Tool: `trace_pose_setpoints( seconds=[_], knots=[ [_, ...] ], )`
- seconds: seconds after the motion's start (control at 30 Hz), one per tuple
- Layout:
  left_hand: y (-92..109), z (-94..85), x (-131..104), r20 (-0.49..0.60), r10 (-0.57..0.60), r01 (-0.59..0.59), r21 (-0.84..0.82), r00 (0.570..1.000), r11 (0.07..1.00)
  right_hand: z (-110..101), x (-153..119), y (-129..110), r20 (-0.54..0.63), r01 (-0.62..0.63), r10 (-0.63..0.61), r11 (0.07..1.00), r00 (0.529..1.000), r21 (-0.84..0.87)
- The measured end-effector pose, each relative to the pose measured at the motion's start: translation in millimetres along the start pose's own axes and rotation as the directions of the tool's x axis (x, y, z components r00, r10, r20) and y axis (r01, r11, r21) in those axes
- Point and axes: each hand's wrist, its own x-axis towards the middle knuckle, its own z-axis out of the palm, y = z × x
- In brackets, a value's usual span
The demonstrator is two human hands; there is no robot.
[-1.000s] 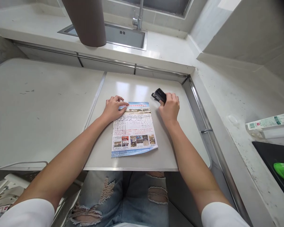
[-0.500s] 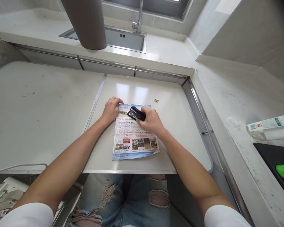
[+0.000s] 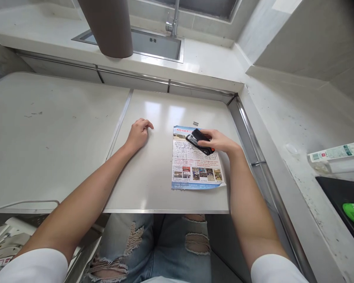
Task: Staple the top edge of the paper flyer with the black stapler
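Across the glossy off-white table [image 3: 144, 184], I remotely observed the right hand [image 3: 221, 140] grasping a black plastic stapler [image 3: 198, 135] over the upper half of a printed, blue-edged paper sheet [image 3: 184, 155]. The left hand [image 3: 138, 134] lay released, loosely curled, to the sheet's left. Small silvery metal strips [image 3: 196, 124] lay just beyond its far edge.

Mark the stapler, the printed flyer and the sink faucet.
Stapler [image 3: 198, 135], head view: black upper arm.
Printed flyer [image 3: 197, 161], head view: lines of text.
Sink faucet [image 3: 174, 26], head view: metal body.
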Motion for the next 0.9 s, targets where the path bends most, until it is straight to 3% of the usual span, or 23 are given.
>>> trace_pose_setpoints(
  seconds=[0.07,0.1,0.17,0.2,0.23,0.27,0.37,0.47,0.57,0.7,0.8,0.9],
  knots=[
    [2,-1.1,0,-0.012,-0.01,0.01,-0.006,1.0,1.0,1,7,11,-0.271,-0.001,0.027,0.996,0.962,0.094],
    [2,-1.4,0,-0.015,-0.016,0.016,-0.006,1.0,1.0,2,13,18,-0.461,-0.005,0.052,0.995,0.886,0.102],
    [4,-1.8,0,-0.022,-0.032,0.032,-0.003,0.999,0.999,3,23,33,-0.746,-0.07,0.073,0.997,0.662,0.036],
    [4,-1.9,0,-0.026,-0.038,0.038,-0.001,0.999,0.999,3,28,40,-0.811,-0.129,0.065,0.992,0.582,-0.013],
    [4,-1.9,0,-0.029,-0.043,0.043,0.001,0.999,0.999,4,31,45,-0.837,-0.191,0.059,0.98,0.543,-0.055],
    [4,-1.9,1,-0.032,-0.045,0.045,0.002,0.998,0.999,4,34,50,-0.839,-0.245,0.063,0.966,0.54,-0.085],
    [4,-2.0,1,-0.03,-0.047,0.047,0.0,0.998,0.999,6,37,52,-0.806,-0.349,0.1,0.927,0.583,-0.138],
    [3,-2.3,1,-0.034,-0.051,0.051,-0.001,0.998,0.999,9,37,48,-0.789,-0.356,0.047,0.908,0.612,-0.222],
    [2,-2.5,1,-0.038,-0.044,0.044,-0.004,0.998,0.999,12,39,46,-0.749,-0.235,-0.133,0.902,0.649,-0.363],
    [2,-2.8,1,-0.061,-0.05,0.049,-0.032,0.997,0.998,15,50,53,-0.539,-0.003,-0.312,0.864,0.782,-0.504],
    [2,-2.5,1,-0.043,-0.055,0.053,-0.053,0.998,0.997,21,61,56,-0.397,0.012,-0.243,0.865,0.885,-0.501],
    [0,-2.4,3,-0.05,-0.077,0.07,-0.119,0.996,0.99,33,71,49,-0.332,-0.072,-0.123,0.852,0.935,-0.518]
  ],
)
